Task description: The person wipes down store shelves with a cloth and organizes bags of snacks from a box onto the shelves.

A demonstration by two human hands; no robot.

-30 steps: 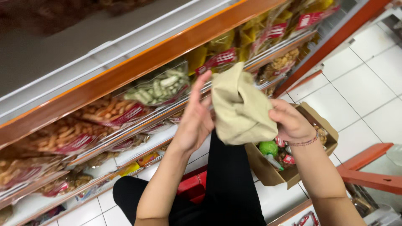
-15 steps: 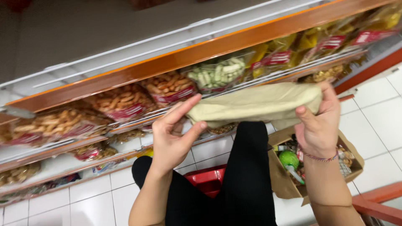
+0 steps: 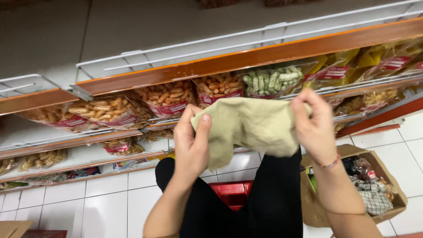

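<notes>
I hold a pale olive cloth stretched between both hands in front of a shop shelf. My left hand pinches its left corner with thumb over the fabric. My right hand, with a beaded bracelet on the wrist, grips the right edge. The cloth hangs slack in the middle and drops to a point below. My legs in black trousers show beneath it.
Orange-edged shelves with white wire rails hold clear bags of snacks. An open cardboard box with packets and a checked cloth stands on the white tiled floor at right. A red basket sits between my legs.
The cloth went from bunched near my right hand to spread wide between both hands; now it sags and my hands sit lower and closer. The view tilted toward the shelves.
</notes>
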